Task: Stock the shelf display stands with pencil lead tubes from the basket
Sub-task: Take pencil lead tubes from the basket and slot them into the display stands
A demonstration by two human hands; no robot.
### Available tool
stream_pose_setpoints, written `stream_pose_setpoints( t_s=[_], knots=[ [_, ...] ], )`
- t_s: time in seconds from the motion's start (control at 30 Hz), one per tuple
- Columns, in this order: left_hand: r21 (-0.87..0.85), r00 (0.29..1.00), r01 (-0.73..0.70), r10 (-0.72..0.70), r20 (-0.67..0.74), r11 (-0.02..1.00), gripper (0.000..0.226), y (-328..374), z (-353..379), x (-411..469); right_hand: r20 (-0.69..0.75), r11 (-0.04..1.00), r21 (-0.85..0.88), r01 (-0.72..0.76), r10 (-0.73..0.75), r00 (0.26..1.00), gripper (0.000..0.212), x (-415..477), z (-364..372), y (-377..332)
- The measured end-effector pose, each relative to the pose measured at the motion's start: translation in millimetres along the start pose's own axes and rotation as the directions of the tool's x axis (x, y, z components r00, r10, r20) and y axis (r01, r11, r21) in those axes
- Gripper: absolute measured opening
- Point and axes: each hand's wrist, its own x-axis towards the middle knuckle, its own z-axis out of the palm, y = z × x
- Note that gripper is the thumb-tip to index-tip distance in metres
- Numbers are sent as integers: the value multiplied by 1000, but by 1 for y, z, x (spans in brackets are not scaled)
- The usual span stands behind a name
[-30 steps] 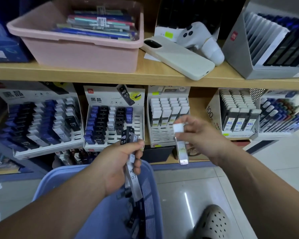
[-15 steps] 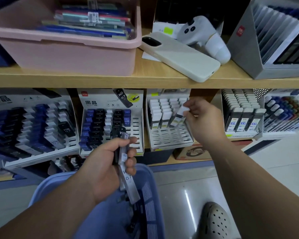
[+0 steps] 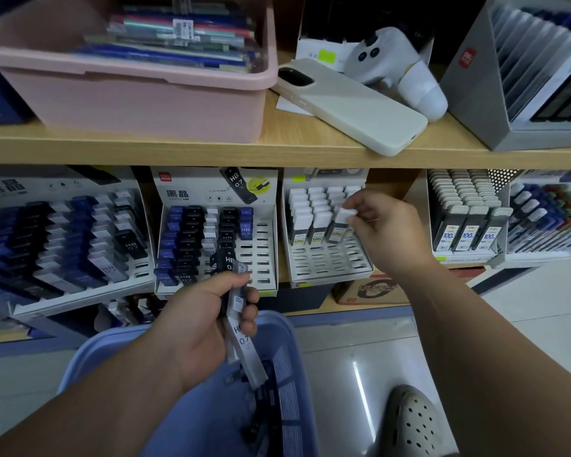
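Head view: the right hand (image 3: 386,232) is at the white display stand (image 3: 327,262) under the wooden shelf (image 3: 178,153), its fingers (image 3: 360,201) pinching the white cap of a pencil lead tube (image 3: 345,215) that stands tilted in the front row, just beside two others. The left hand (image 3: 205,324) is lower, over the blue basket (image 3: 290,390), fingers curled tight round a bundle of HB 0.7 tubes (image 3: 244,344). A partly filled stand of black and blue tubes (image 3: 262,255) stands beside the white one
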Motion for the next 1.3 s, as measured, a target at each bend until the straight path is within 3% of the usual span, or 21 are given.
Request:
stream_pose_setpoints(
  t_s=[0.33, 0.5, 0.63, 0.77, 1.0, 1.07, 1.13, 1.17, 1.23, 1.3],
  knots=[
    [-1, 999, 10, -10, -49, 1000, 9, -1, 0, -2, 28, 994, -100, 43, -40, 999, 21, -4, 6, 6],
    [10, 1000, 2, -2, -26, 1000, 19, 1, 2, -6, -43, 982, -174, 71, -80, 996, 19, -2, 8, 7],
    [11, 1000, -10, 10, -7, 1000, 24, 2, 4, -9, -26, 979, -204, 33, -39, 999, 19, -2, 7, 4],
    [4, 1000, -7, 7, 23, 1000, 38, 1, 3, -11, 35, 970, -238, -47, 57, 998, 37, -7, 8, 4],
    [-60, 995, -35, 40, 89, 998, 31, 1, 8, -18, 129, 918, -385, -100, 161, 979, 51, -18, 4, -12],
    [-151, 993, -64, 78, 91, 987, 25, 5, 9, -20, 117, 956, -279, -93, 130, 985, 35, -25, 6, -32],
    [-227, 988, -113, 133, 74, 967, 21, 10, 9, -20, 247, 984, 20, -177, 167, 955, 14, -32, 6, -59],
    [-247, 985, -141, 160, 61, 959, 20, 12, 8, -20, 390, 948, 182, -261, 174, 904, 15, -39, 7, -74],
    [-261, 979, -182, 199, 40, 948, 18, 16, 6, -20, 626, 850, 348, -395, 103, 773, 15, -53, 10, -97],
    [-239, 980, -183, 197, 36, 954, 20, 17, 2, -21, 698, 799, 416, -435, 26, 715, 10, -67, 17, -111]
  ],
)
